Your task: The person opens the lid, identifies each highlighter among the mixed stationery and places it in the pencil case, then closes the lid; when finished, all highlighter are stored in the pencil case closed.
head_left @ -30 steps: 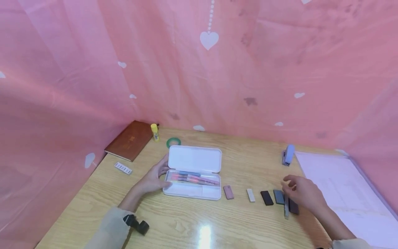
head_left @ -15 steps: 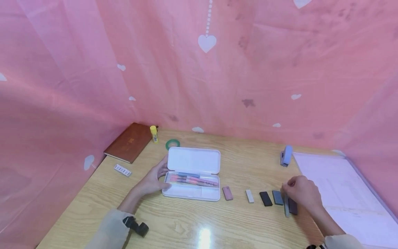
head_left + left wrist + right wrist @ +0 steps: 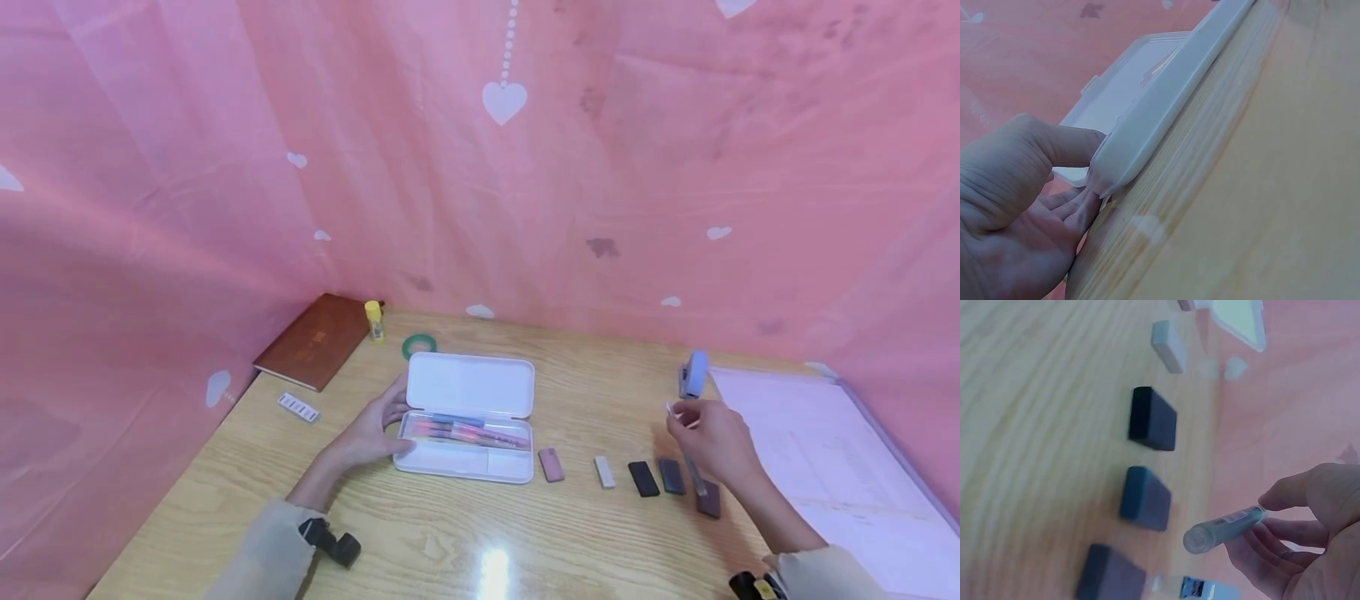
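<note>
My left hand (image 3: 375,429) grips the left end of an open white pencil case (image 3: 442,461), its thumb on the front rim. Several pens (image 3: 468,432) lie in the case's rear compartment. In the left wrist view the thumb and fingers (image 3: 1075,147) pinch the case's corner. My right hand (image 3: 712,437) pinches a slim translucent, pen-shaped tube (image 3: 1225,530) by one end, above the table. Its exact kind is unclear. Below it lie a dark purple block (image 3: 708,500), a blue-grey block (image 3: 671,477) and a black block (image 3: 643,479), which look like erasers.
A white block (image 3: 603,472) and a pink block (image 3: 551,465) lie right of the case. Farther off are a blue stapler (image 3: 693,373), papers (image 3: 810,450), green tape (image 3: 418,345), a glue stick (image 3: 375,322), a brown notebook (image 3: 315,340) and a small white striped block (image 3: 297,407).
My right hand has closed on the pen-shaped tube beside the purple block and lifted it up and away from me. My left hand stays on the pencil case.
</note>
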A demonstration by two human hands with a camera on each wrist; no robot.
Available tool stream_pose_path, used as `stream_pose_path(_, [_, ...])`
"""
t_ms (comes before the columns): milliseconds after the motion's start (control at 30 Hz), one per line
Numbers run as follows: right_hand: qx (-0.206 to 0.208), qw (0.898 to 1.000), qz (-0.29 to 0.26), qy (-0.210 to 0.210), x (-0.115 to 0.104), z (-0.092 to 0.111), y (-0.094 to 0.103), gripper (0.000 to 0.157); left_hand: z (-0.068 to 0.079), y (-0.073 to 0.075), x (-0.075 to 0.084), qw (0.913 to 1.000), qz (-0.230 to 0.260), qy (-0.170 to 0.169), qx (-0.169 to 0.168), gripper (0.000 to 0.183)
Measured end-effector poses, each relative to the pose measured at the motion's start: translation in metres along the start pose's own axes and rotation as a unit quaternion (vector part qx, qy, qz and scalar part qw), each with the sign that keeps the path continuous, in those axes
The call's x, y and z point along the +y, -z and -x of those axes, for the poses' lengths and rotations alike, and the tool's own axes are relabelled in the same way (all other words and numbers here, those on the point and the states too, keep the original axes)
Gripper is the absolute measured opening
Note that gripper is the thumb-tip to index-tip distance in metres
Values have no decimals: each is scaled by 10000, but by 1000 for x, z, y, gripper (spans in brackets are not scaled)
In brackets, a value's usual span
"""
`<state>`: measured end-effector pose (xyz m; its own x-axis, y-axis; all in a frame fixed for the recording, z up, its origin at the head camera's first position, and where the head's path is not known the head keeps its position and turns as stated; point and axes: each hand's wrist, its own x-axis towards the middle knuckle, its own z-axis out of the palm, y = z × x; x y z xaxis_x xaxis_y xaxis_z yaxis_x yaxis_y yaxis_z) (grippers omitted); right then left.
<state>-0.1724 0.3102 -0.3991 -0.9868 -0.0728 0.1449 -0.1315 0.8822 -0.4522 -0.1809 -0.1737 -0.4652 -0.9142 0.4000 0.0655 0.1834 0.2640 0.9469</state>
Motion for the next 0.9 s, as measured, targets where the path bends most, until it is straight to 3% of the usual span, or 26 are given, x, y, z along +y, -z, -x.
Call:
stream_pose_path(233, [-195, 9960, -164, 859, -44, -24, -12, 23, -1, 2, -8, 10000, -30, 9, 54, 107])
stream_pose_path(300, [-349, 9930, -284, 1089, -63, -31, -20, 22, 1, 1, -1, 10000, 19, -33, 12, 106])
stream_pose_path(400, [-575, 9868, -464, 1443, -95, -40, -36, 21, 2, 0, 4, 9999, 86, -67, -27, 105])
stream_pose_path(633, [-994, 9653, -874, 2250, -159, -49, -76, 16, -3, -1, -15, 9998, -164, 105, 87, 105])
stream_pose_path(767, [-1177, 9520, -1223, 2546, -178, -52, -92, 17, -4, -1, -17, 9998, -50, 141, 140, 107])
stream_pose_path(900, [-1322, 9448, -1438, 2632, -182, -53, -104, 17, -4, -1, -16, 9996, -69, 206, 193, 107])
